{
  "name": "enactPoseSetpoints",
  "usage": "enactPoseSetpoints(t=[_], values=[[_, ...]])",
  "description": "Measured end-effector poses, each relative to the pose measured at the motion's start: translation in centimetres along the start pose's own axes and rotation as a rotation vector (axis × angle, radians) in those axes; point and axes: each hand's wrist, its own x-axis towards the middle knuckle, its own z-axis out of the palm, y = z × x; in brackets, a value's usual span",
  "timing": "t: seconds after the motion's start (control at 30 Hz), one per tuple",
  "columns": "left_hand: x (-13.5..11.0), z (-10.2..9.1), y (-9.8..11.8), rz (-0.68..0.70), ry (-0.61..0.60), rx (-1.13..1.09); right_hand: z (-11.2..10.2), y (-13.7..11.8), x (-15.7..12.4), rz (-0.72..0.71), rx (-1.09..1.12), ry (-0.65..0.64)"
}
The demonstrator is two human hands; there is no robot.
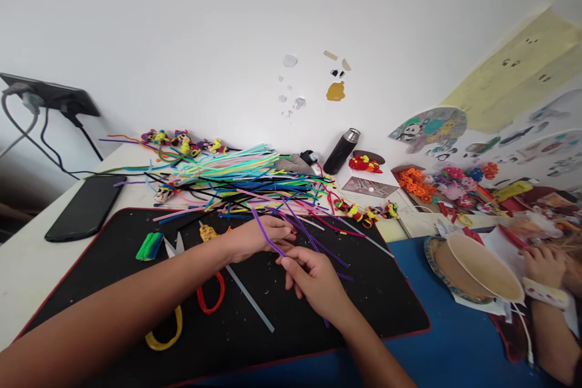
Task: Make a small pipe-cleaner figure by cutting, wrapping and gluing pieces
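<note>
My right hand [316, 285] pinches a bent purple pipe cleaner [262, 227] between thumb and fingers. That stem slants up and left, crossing in front of my left hand [258, 239]. The left fingers reach out to the right, loosely curved, with no grip visible; their undersides are partly hidden. Several more purple pipe cleaners [318, 244] lie on the black mat [364, 309], just right of the left fingers. Under my left forearm are red-handled scissors [220, 297] and yellow-handled scissors [178, 330], partly covered. A glue stick [250, 298] rests below my hands.
Behind the mat lies a heap of coloured pipe cleaners [227, 168]. A phone [86, 207] is at the left, a folded green-blue bundle [149, 247] on the mat. A black flask [342, 151] stands tilted in view. Another person's hand [545, 265] is at the right, near a round basket [439, 276].
</note>
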Motion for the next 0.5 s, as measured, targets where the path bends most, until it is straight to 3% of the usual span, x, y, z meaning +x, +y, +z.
enactPoseSetpoints(t=[0.13,0.23,0.33,0.5], values=[[-4.9,-2.7,1.6,0.079,-0.107,0.293,-0.1,1.0,0.5,0.022,-0.014,0.018],[-7.7,-4.2,2.5,0.165,-0.064,0.414,0.1,1.6,1.2,0.030,-0.021,0.015],[-8.7,-4.9,2.6,0.207,0.004,0.416,0.8,1.4,1.9,0.024,-0.079,-0.022],[-8.4,-5.3,1.8,0.260,0.104,0.351,2.2,1.0,2.5,-0.014,-0.231,-0.078]])
